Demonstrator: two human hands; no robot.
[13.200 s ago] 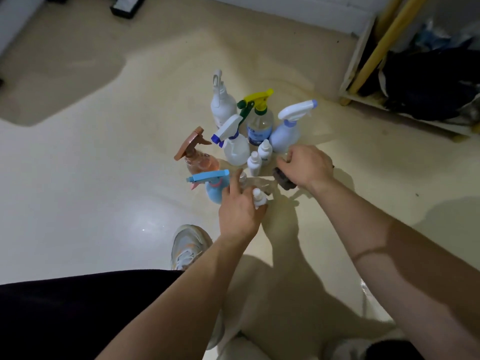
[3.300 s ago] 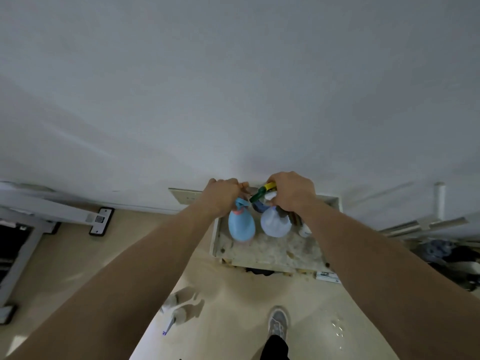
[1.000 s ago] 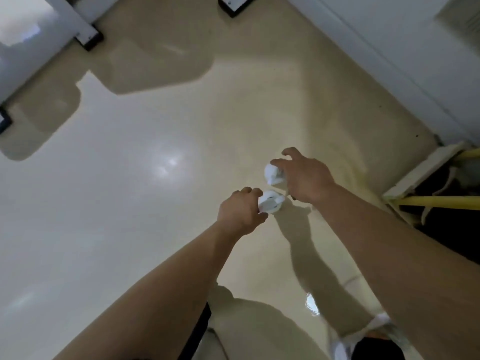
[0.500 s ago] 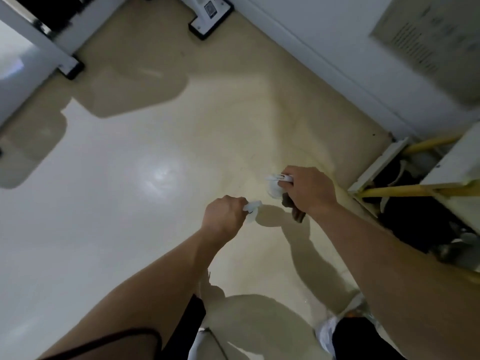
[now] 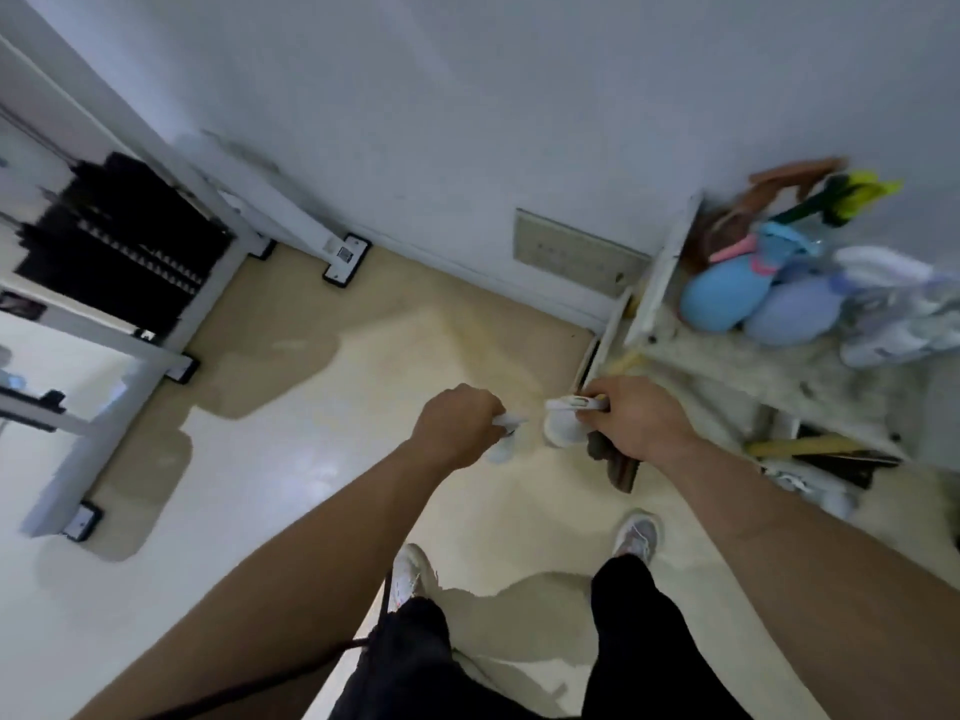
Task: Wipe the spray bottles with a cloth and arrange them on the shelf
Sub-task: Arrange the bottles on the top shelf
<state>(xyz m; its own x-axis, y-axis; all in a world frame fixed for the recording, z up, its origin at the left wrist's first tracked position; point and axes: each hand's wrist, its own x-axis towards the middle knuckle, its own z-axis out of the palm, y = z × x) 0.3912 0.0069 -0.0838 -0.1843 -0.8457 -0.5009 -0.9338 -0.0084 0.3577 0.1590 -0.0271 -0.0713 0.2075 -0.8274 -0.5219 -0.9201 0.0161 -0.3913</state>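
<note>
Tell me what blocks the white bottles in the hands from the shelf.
Nothing visible does. The right hand holds a white spray bottle near the shelf's front edge; the left hand holds a second white bottle beside it. The blue bottle and lavender bottle stand further back; its front is bare.

No text, brand or number can be read. Faint rows of marks are seen on the beige wall plate (image 5: 576, 254) at the far wall, too blurred to be made out. A pale sticker (image 5: 338, 253) on a black foot plate (image 5: 347, 262) to its left, and the printing on the white bottle (image 5: 891, 343) at the far right, are equally illegible.
</note>
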